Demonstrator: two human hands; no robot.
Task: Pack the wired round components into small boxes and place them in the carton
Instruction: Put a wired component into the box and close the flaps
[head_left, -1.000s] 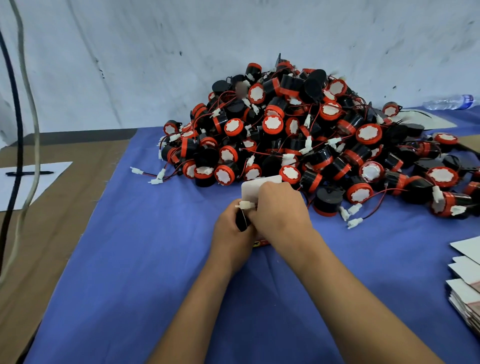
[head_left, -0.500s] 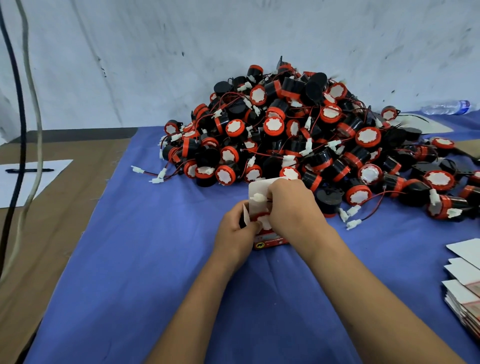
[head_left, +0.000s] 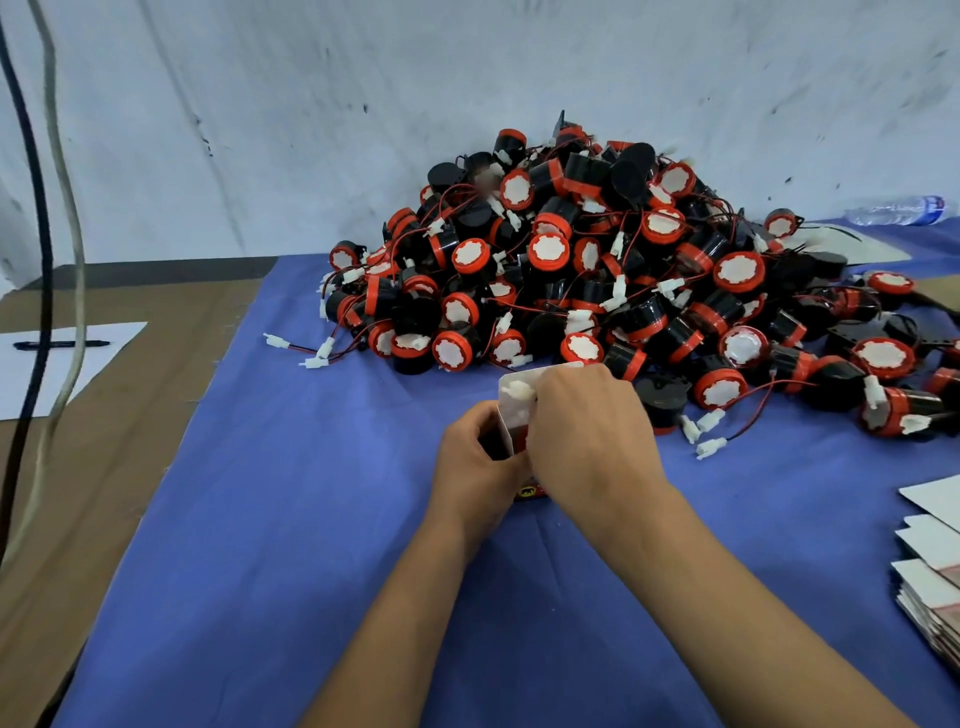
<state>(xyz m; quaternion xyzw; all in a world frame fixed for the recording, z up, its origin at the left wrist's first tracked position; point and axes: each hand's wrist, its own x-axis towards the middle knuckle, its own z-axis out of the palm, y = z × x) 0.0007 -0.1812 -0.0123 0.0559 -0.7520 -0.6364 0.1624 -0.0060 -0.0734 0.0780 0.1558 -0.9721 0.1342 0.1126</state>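
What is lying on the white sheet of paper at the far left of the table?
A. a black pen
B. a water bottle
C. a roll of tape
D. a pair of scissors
A: a slim black pen lies across the white sheet of paper on the brown tabletop, left of the blue cloth.

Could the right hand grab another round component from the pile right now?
Probably not yet: the right hand is pinching a white connector at the small box, though the pile lies unobstructed just beyond.
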